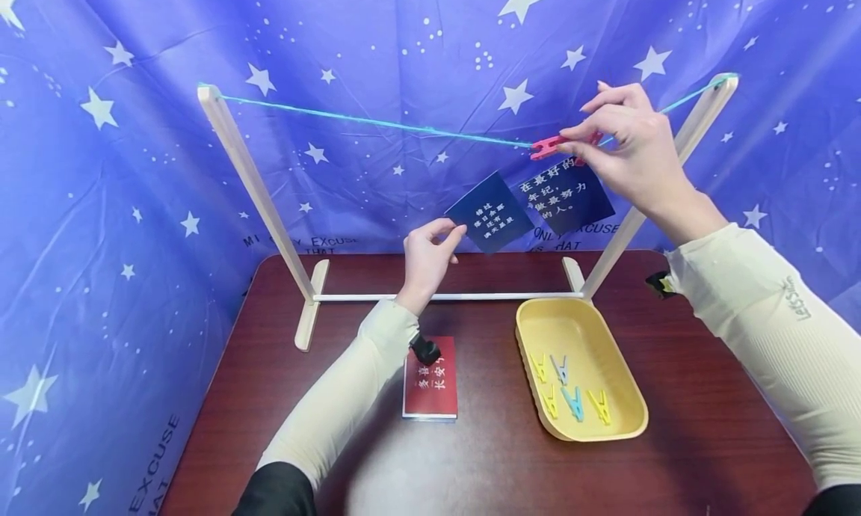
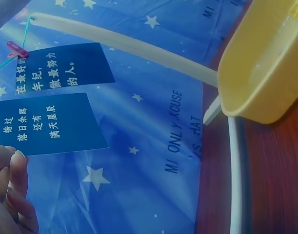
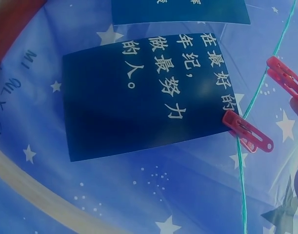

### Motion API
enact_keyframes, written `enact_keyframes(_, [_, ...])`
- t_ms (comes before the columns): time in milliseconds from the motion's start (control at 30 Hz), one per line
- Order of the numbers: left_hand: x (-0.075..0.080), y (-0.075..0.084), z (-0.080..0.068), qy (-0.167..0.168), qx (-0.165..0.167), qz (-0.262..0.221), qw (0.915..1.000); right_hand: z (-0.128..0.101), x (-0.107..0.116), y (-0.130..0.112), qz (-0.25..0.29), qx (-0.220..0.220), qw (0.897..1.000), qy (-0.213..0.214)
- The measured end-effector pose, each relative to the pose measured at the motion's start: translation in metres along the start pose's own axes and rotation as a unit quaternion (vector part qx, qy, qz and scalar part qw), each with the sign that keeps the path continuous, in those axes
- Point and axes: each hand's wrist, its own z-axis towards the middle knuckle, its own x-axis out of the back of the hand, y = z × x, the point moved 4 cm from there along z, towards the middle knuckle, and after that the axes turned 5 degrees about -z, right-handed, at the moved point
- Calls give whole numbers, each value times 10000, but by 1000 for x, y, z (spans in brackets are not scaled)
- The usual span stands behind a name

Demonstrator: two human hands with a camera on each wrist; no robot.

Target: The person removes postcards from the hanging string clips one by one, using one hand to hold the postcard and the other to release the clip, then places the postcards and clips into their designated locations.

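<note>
My left hand (image 1: 428, 256) pinches a dark blue card (image 1: 486, 198) with white writing by its lower left corner, below the string. My right hand (image 1: 632, 146) holds a red clothespin (image 1: 543, 149) between thumb and fingers at the turquoise string (image 1: 377, 123). In the right wrist view, its tip lies close to the string; whether it grips the string I cannot tell. A second dark blue card (image 1: 572, 200) hangs tilted from the string by another red clothespin (image 3: 246, 132). The held card is to its left, apart from the string.
Two wooden posts (image 1: 252, 179) carry the string, joined low down by a white rod (image 1: 363, 298). A yellow tray (image 1: 622, 344) with several clothespins (image 1: 573, 404) stands at right on the brown table (image 1: 269, 419). Under my left forearm lies a red card (image 1: 430, 404). A starry blue curtain (image 1: 377, 45) hangs behind.
</note>
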Motion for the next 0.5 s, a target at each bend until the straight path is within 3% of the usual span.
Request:
enact_keyframes(267, [11, -4, -4, 21, 57, 117, 9999, -8, 5, -2, -140, 408, 9991, -63])
enact_keyframes(500, [21, -6, -9, 136, 173, 139, 9997, -14, 7, -5, -78, 485, 9988, -87])
